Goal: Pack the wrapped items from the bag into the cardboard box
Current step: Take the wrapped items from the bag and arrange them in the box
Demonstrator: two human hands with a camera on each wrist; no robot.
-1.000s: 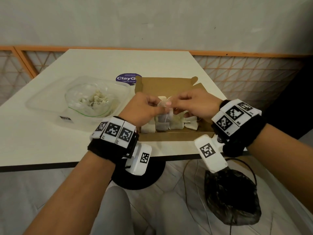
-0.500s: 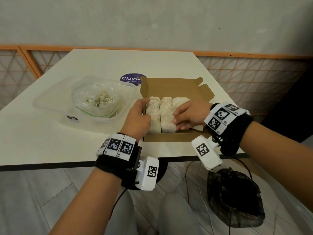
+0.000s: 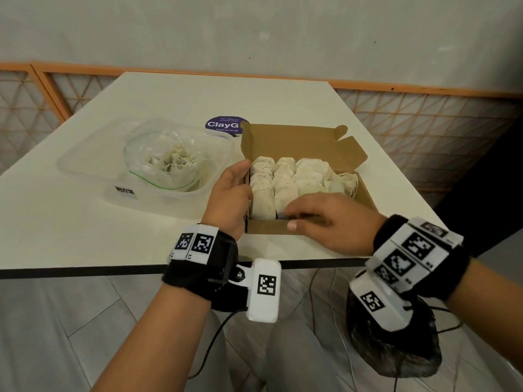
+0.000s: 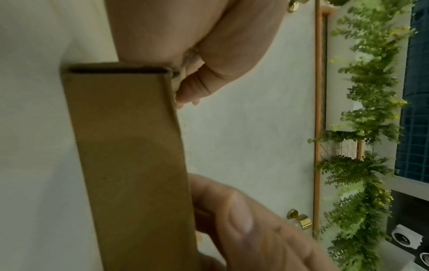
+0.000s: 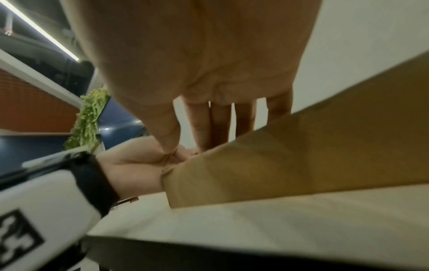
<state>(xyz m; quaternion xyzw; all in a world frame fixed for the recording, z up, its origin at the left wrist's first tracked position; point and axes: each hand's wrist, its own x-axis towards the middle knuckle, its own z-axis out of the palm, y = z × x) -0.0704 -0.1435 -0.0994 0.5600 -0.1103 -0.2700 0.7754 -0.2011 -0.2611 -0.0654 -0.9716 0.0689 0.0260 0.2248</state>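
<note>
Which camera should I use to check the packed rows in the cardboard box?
The head view: it looks down into the open cardboard box and shows the wrapped items in rows. The left wrist view shows only the box's outer wall; the right wrist view only an outer wall and fingers reaching over it.

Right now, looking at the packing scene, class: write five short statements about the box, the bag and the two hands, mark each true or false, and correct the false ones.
1. The cardboard box is closed. False: its lid stands open.
2. The left hand rests against the box's left wall. True.
3. The right hand is reaching into the clear bag. False: it is at the box's near wall.
4. The bag lies in a clear plastic tray. True.
5. The box holds no wrapped items. False: rows already fill it.
</note>
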